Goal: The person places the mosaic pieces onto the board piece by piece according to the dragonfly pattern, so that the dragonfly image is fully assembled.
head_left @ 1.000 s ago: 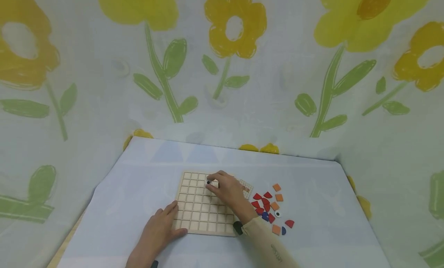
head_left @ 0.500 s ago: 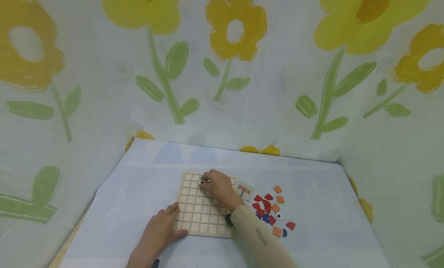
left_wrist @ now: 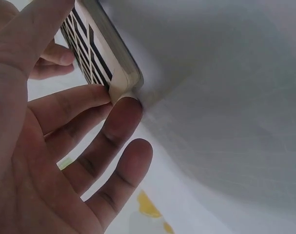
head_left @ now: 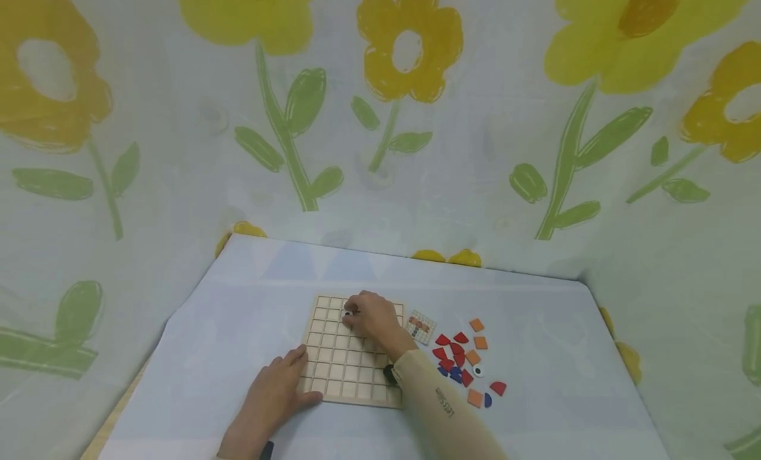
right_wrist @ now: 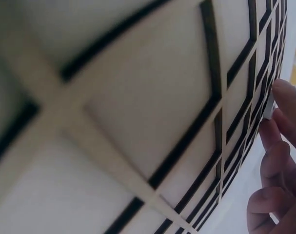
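Note:
A wooden grid board (head_left: 336,372) with square recesses lies on the table. My right hand (head_left: 373,316) is over its far part and pinches a small white tile with a black dot (head_left: 347,313) between thumb and fingertips. In the right wrist view a pale edge of that tile (right_wrist: 268,106) shows between the fingers, close against the grid; whether it sits in a recess I cannot tell. My left hand (head_left: 273,388) rests against the board's near left corner, thumb at the near edge and fingers along the left side. In the left wrist view its fingers (left_wrist: 123,119) are loosely extended, touching the corner.
A small pattern card (head_left: 421,326) lies right of the board. Beyond it are scattered red quarter-round tiles (head_left: 457,348), orange squares (head_left: 475,398), blue tiles (head_left: 488,400) and another white dotted tile (head_left: 478,371). A flower-printed cloth stands behind the table.
My right hand has shifted left over the board with the white dotted tile, uncovering more of the pattern card, and then stayed nearly still. The left hand keeps its place.

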The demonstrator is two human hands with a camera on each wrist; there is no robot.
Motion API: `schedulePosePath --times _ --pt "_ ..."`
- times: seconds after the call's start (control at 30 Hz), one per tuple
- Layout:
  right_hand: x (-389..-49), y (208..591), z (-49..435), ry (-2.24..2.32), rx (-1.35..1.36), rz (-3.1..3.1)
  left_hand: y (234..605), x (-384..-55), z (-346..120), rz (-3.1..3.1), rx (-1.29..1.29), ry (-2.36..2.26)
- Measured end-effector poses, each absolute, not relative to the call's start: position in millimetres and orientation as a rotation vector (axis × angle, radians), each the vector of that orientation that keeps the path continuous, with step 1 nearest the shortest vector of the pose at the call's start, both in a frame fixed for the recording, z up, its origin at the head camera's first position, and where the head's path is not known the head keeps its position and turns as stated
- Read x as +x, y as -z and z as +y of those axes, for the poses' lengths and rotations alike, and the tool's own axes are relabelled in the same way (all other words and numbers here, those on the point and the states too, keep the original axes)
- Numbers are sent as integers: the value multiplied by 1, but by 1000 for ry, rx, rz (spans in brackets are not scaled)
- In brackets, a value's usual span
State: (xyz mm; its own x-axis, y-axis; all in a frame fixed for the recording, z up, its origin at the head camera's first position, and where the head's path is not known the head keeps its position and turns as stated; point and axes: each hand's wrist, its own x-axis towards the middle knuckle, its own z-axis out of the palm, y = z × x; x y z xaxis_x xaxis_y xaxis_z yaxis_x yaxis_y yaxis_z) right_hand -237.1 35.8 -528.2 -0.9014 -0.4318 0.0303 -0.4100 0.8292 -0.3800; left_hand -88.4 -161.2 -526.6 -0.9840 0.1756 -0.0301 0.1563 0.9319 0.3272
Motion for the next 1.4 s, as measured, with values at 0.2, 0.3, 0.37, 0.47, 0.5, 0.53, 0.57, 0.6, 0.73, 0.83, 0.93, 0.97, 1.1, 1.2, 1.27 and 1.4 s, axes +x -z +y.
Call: schedulePosePath --times 0.2,0.3,0.37,0.47,0.5,0.53,0.57,0.6,0.73,0.83,0.93,0.97,1.1,1.2,1.27,1.4 --pt "-239 526 37 562 -658 2955 524 -91 -159 3027 262 -501" --pt "-239 525 36 573 -638 2937 522 -92 -159 3025 254 -499" --pt "-239 525 36 579 -624 2925 522 -93 -158 3024 252 -499" --pt "-239 524 36 576 -617 2915 522 -92 -157 3026 253 -505" --pt "-239 524 36 575 -617 2914 521 -92 -157 3028 256 -511" --pt "-239 523 36 573 -618 2912 521 -92 -156 3028 256 -514" --pt "-239 523 36 572 -623 2915 522 -92 -156 3028 260 -516" --pt "-239 523 36 572 -628 2916 522 -92 -155 3028 261 -518" --pt "-237 522 37 609 -636 2907 521 -91 -156 3020 255 -511" --pt "-232 517 38 688 -656 2909 519 -89 -157 3021 252 -504" --pt "-226 511 41 768 -685 2931 519 -89 -157 3025 257 -498" --pt "-223 508 43 787 -695 2940 519 -90 -157 3025 258 -497" --pt "-207 494 52 854 -717 2970 519 -91 -157 3017 253 -495" --pt "-193 484 60 907 -714 2999 520 -89 -157 3009 235 -501" --pt "-184 479 66 944 -703 3026 521 -88 -157 3004 224 -511" --pt "-166 467 80 1032 -685 3088 522 -87 -157 3008 211 -537"
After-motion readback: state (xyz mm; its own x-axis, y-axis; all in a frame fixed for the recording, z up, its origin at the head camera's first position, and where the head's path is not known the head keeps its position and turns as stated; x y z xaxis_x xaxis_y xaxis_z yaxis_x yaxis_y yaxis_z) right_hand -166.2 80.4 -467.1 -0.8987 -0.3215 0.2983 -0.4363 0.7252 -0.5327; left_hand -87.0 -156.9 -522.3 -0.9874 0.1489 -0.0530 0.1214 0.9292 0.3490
